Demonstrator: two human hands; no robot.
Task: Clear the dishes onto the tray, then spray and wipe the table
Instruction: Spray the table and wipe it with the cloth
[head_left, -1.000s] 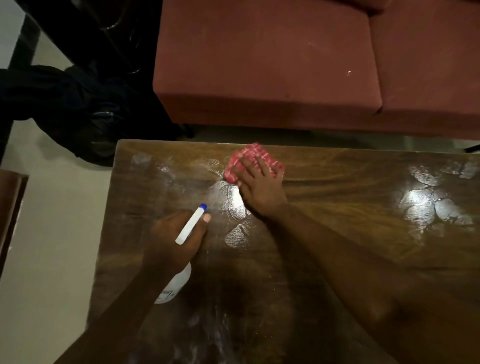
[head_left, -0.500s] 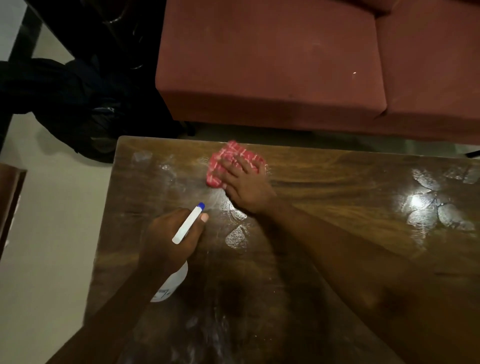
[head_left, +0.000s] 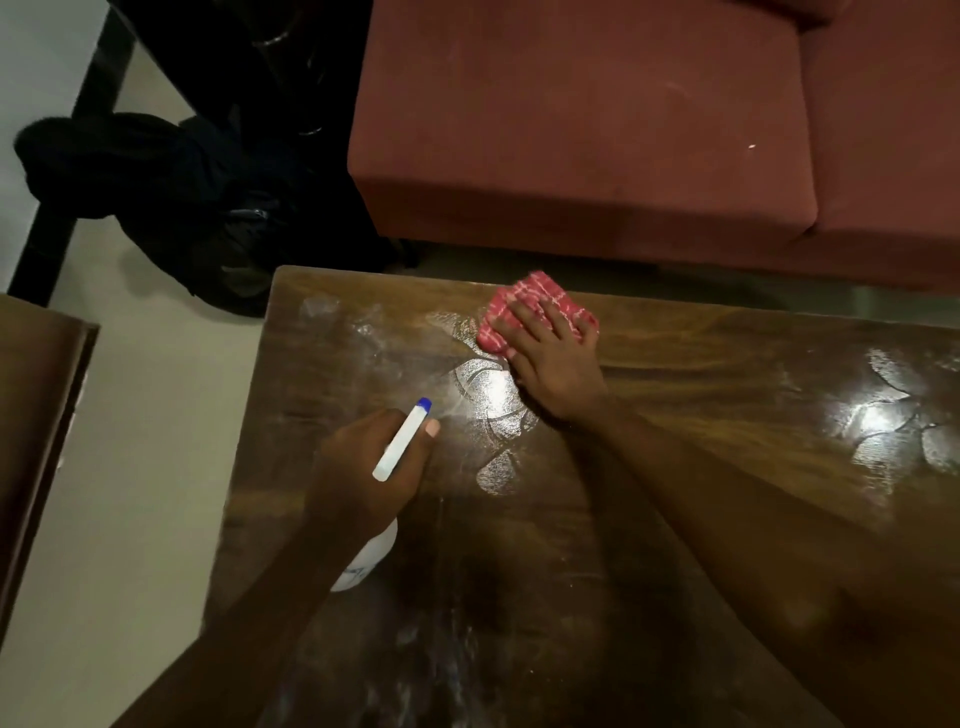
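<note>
At the far left, apart from the table (head_left: 675, 519), stands the edge of a brown wooden piece of furniture (head_left: 36, 415) on the pale floor (head_left: 130, 467). Beyond the table's far-left corner lies a heap of black cloth or bags (head_left: 182, 208); what it is cannot be made out.

The table is dark polished wood, its top streaked with pale smears and wet patches that catch the light. Over its left part, the left hand (head_left: 363, 467) is wrapped around the neck of a spray bottle (head_left: 402, 441). The white nozzle head with its blue tip points toward the table's far side, and the forefinger is curled round the front of it. The bottle's white body shows below the wrist, above the table's left part; whether it touches the wood cannot be told.

Near the middle of the table's far edge, a red-and-white patterned cloth (head_left: 535, 306) lies folded on the wood. The right hand (head_left: 550, 358) presses flat on it with fingers spread, not clenched, the forearm crossing the table from the near right. A shiny wet patch lies just beside the cloth, between the two hands.

Beyond the table's far edge stands a dark red sofa (head_left: 597, 130), apart from it. Another glossy patch marks the table's right part.
</note>
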